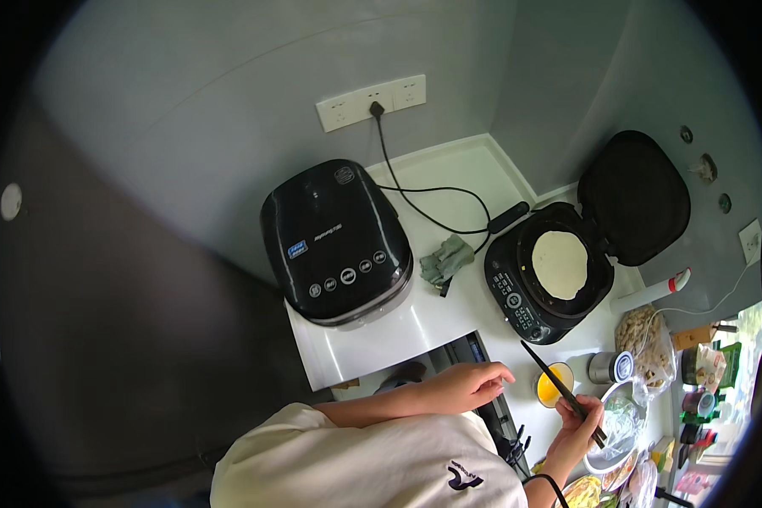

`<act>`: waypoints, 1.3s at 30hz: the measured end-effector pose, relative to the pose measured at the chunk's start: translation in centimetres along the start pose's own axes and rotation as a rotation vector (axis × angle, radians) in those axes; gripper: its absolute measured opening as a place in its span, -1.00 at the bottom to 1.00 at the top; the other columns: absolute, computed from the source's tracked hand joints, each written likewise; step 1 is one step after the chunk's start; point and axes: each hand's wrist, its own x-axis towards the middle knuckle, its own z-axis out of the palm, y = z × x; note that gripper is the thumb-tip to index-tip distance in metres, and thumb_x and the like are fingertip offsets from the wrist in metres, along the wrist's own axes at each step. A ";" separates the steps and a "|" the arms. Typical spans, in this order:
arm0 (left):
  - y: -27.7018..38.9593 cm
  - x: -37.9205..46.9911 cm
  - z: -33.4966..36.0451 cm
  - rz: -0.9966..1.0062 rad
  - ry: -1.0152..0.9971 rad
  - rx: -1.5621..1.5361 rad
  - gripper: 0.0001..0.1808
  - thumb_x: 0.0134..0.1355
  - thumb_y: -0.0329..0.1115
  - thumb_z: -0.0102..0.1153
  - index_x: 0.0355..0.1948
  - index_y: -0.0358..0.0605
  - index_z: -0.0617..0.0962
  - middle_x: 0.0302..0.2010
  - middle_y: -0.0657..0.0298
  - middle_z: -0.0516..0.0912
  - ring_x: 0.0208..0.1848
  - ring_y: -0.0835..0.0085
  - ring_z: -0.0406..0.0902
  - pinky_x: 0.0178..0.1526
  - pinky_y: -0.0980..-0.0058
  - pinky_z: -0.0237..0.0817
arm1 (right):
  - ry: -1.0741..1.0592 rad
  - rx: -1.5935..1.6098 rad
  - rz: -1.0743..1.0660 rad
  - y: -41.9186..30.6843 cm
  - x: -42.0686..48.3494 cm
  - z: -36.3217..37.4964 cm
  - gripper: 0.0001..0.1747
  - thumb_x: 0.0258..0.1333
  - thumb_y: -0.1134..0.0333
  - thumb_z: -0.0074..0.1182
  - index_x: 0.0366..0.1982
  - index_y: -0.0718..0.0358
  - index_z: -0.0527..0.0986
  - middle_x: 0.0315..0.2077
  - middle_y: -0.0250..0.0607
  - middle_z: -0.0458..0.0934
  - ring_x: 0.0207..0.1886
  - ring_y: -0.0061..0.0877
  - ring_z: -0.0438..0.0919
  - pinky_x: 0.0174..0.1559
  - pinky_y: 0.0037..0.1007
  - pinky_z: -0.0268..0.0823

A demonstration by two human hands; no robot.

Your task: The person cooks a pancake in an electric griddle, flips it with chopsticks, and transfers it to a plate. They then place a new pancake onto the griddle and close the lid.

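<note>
My right hand [581, 422] grips a pair of dark chopsticks [562, 394], which slant across a small bowl [570, 374] of beaten egg [550, 386]. Their far tips stick out beyond the rim, towards a black electric cooker [498, 257]. The cooker's lid [635, 197] is raised, and a pale round flatbread [560, 263] lies inside. Near the counter's front edge, my left hand [479, 384] hovers over a pulled-out drawer [473, 348]. It holds nothing; its fingers are loosely bent and a little apart.
A second black cooker [330, 209], lid down, stands left, its cord running near a green cloth [447, 259]. On the right are a lidded can [609, 367], a bag of brownish pieces [644, 336], a white basin [635, 416], a plate of yellow food [581, 492] and a white-red tube [651, 292].
</note>
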 end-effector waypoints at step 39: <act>-0.3 6.0 5.8 -0.289 -0.525 -0.297 -0.76 0.37 -0.45 -0.08 -0.02 -0.26 0.54 -0.21 0.25 0.60 -0.16 0.55 0.49 0.00 0.55 0.32 | 0.935 -1.287 -0.081 6.6 -14.6 -22.9 -0.81 0.23 0.34 0.00 -0.21 0.24 0.30 -0.37 -0.14 0.47 -0.35 -0.24 0.51 -0.29 -0.27 0.36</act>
